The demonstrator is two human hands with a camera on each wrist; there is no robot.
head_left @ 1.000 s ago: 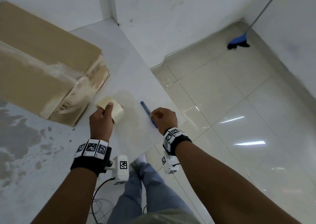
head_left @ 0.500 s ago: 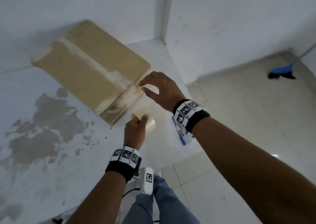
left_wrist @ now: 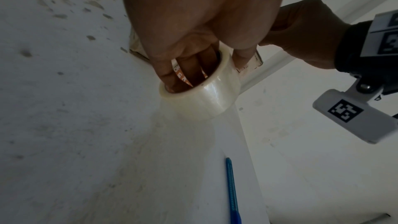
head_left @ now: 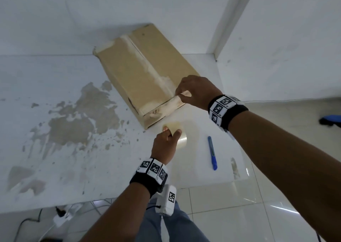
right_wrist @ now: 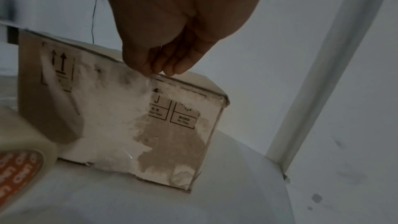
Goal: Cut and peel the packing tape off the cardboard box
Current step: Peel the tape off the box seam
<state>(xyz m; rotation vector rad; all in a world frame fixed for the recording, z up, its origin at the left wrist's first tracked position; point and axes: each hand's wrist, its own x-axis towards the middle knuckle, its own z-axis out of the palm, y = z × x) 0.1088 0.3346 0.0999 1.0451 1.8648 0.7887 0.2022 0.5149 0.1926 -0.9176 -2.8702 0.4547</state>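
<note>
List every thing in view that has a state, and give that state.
cardboard box: flaps closed, lying on the table, seam and end face taped.
packing tape: stuck on the box, top edge pinched.
right hand: pinches the packing tape at the box's near top edge.
tape roll: on edge on the table.
left hand: grips the tape roll, fingers inside its core.
blue cutter: flat on the table, unheld; blade not discernible.

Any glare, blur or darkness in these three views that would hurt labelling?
Head: bright and sharp, wide-angle bending, glare streaks on the floor tiles. Left wrist: dim, left hand underexposed, tape roll readable. Right wrist: dim and soft, box print legible, near roll blurred.
</note>
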